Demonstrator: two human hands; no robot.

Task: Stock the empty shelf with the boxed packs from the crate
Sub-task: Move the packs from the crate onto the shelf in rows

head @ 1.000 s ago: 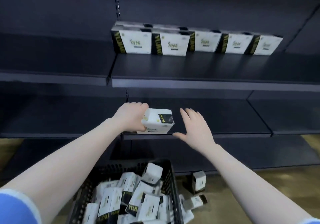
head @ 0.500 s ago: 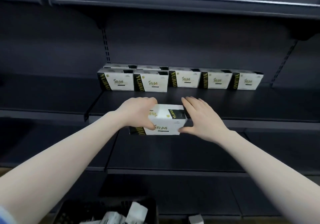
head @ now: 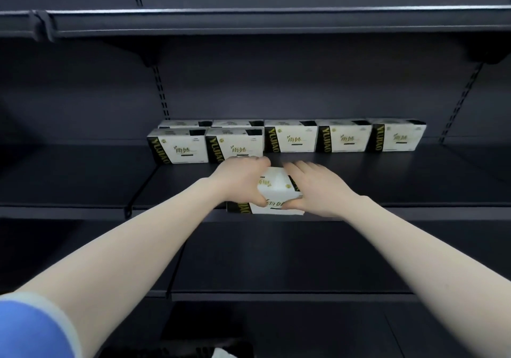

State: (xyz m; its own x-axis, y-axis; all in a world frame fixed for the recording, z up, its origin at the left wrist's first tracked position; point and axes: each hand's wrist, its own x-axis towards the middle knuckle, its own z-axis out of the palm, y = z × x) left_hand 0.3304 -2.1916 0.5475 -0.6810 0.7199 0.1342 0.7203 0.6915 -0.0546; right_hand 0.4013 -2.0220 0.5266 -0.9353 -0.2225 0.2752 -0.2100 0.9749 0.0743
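A white boxed pack with a black end (head: 275, 194) sits at the front lip of the dark shelf (head: 401, 180). My left hand (head: 240, 180) grips its left side, fingers over the top and thumb on the front face. On the pack's right side lies my right hand (head: 312, 189), fingers stretched over the top and thumb against the front. Behind them, several identical packs (head: 290, 139) stand in a row at the back of the same shelf, the two leftmost positions two deep. Only a sliver of the black crate (head: 193, 353) shows at the bottom edge.
Another dark shelf (head: 276, 23) hangs above and a bare one (head: 290, 274) lies below. The left bay of the stocked shelf (head: 69, 180) holds nothing. Slotted uprights (head: 161, 95) run up the back panel.
Both hands have carried the pack up from crate height to the shelf's front edge. My right hand, apart from it at first, now holds its right side. The view has tilted upward.
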